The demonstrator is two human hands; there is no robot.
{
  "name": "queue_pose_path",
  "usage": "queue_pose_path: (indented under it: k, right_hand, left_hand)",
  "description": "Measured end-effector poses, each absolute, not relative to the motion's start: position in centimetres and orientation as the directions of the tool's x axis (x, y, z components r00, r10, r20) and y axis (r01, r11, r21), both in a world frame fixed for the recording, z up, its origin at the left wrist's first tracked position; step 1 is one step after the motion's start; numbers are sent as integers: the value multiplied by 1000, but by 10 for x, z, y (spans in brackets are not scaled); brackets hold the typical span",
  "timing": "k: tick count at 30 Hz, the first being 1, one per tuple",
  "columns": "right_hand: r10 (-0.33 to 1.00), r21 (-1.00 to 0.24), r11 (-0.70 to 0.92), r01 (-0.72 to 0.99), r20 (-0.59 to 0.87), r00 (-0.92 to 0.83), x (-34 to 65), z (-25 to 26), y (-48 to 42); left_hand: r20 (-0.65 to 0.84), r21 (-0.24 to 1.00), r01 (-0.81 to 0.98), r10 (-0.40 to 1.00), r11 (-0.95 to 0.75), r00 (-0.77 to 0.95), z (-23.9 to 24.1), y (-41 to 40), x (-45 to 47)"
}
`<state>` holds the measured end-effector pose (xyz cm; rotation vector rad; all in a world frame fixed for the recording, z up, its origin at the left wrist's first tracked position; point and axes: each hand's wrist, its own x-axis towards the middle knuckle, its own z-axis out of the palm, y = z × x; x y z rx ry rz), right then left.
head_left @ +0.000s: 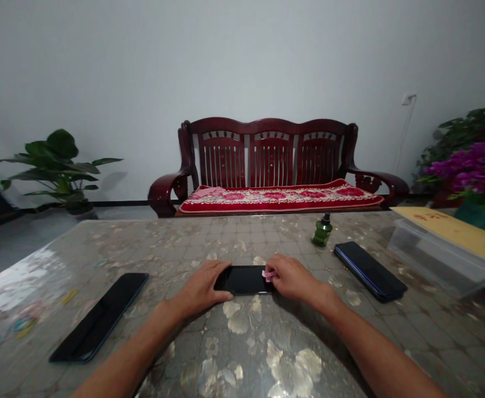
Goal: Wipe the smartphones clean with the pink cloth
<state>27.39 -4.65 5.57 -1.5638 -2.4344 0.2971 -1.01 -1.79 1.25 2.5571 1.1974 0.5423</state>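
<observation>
A black phone (244, 279) lies flat on the table in front of me, screen up. My left hand (203, 287) rests on its left end, fingers curled over the edge and thumb along the near side, holding it in place. My right hand (293, 277) sits at the phone's right end with fingers closed on a small pink cloth (269, 274) that touches the screen. A small green bottle (322, 230) with a dark cap stands upright beyond my right hand.
A second black phone (101, 316) lies to the left and a third phone (370, 270) to the right. A clear plastic box (441, 250) with a yellow lid sits far right. Coloured rubber bands (19, 326) lie at the left edge. A wooden bench (273, 166) stands behind the table (242, 342).
</observation>
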Motion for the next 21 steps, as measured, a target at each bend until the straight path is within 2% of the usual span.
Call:
queue_pose_path:
  k: [7, 11, 15, 18, 21]
  right_hand:
    - [881, -298, 419, 858, -94, -463, 264, 70, -53]
    - [900, -252, 356, 900, -168, -403, 268, 74, -46]
    - [949, -191, 271, 943, -109, -295, 279, 69, -43]
    - [974, -219, 222, 950, 0, -228, 278, 58, -52]
    - [964, -264, 264, 928, 103, -245, 268, 47, -64]
  left_hand:
    - [122, 434, 713, 821, -550, 558, 22, -18, 17]
    - [130, 455, 707, 826, -541, 548, 23, -19, 28]
    - [117, 509, 681, 826, -526, 551, 18, -21, 21]
    - [104, 549, 661, 827, -511, 553, 9, -20, 10]
    - [142, 588, 635, 836, -501, 529, 0, -21, 5]
